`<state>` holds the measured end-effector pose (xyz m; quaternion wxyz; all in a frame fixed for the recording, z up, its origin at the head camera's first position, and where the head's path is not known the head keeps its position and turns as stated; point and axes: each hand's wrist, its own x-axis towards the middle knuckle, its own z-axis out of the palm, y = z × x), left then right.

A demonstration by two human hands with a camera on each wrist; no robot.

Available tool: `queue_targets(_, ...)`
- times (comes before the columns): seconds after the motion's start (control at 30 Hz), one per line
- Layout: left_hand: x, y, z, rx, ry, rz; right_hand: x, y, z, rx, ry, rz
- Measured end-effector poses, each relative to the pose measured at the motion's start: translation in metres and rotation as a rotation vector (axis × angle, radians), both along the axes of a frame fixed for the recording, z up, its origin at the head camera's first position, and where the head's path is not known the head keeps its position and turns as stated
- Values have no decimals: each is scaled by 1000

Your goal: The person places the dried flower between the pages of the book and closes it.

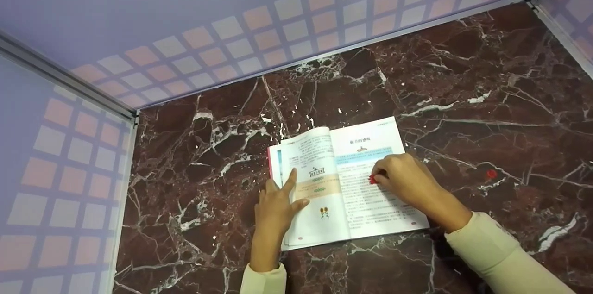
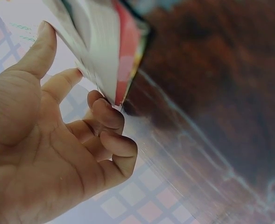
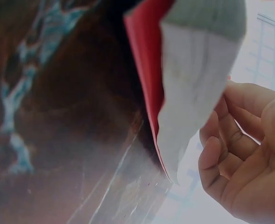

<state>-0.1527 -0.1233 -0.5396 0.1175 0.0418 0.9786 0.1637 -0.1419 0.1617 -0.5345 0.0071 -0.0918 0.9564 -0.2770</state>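
An open book (image 1: 370,201) with printed pages lies on the dark marbled table. My left hand (image 1: 274,203) rests at its left side, thumb and index finger extended onto the left page (image 1: 319,224). In the left wrist view, the other fingers of the left hand (image 2: 58,140) bend near the book's edge (image 2: 104,51). Over the right page, my right hand (image 1: 407,180) pinches a small red piece (image 1: 372,179), mostly covered by the fingers. The right wrist view shows the right hand (image 3: 254,149) with curled fingers beside the book's page block (image 3: 193,84); the piece is almost wholly hidden there.
A small round red thing (image 1: 491,174) lies on the marbled table (image 1: 486,146) to the right of the book. White flecks (image 1: 266,119) are scattered behind the book. Purple panels with pale and pink squares (image 1: 296,32) border the table at the back and sides.
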Motion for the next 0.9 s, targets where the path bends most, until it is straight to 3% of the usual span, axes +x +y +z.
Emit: queue_targets(0.9, 0, 1, 2, 7, -6, -1, 1, 5, 1, -30, 52, 7)
